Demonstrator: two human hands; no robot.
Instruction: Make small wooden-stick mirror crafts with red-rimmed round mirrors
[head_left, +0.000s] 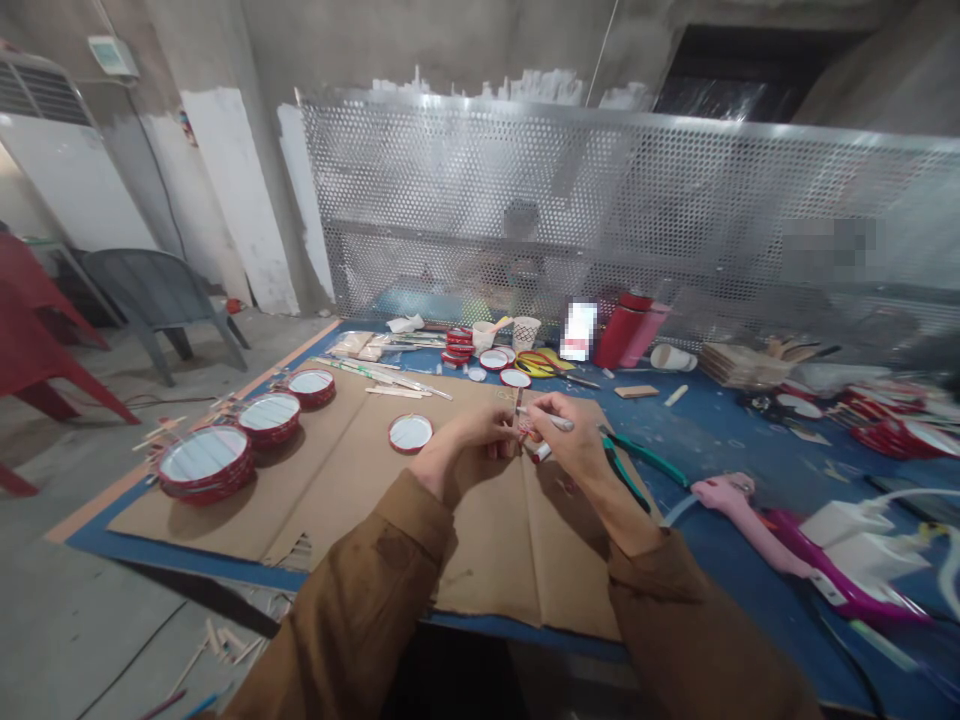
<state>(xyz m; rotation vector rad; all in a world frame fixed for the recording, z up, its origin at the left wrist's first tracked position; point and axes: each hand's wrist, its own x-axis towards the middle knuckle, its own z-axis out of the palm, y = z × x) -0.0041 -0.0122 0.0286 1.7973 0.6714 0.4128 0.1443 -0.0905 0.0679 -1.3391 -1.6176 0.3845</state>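
My left hand (491, 432) is closed on a small reddish piece over the middle of the cardboard sheet (480, 555); most of that piece is hidden by the fingers. Close beside it, my right hand (566, 430) pinches a white pen-like stick (559, 423), its inner end against the small piece. A short white tube with a red end (541, 453) shows just below the fingers. On the cardboard to the left lies a round white disc with a red rim (411, 433). Green-handled pliers (626, 470) lie beside my right wrist.
Stacks of red-rimmed discs (206, 465) line the left edge. At the back stand paper cups (526, 333), a lit phone (578, 332) and a red bottle (624, 330). A pink glue gun (754, 525) and white plugs (847, 525) lie right. Perforated metal screen (480, 200) behind.
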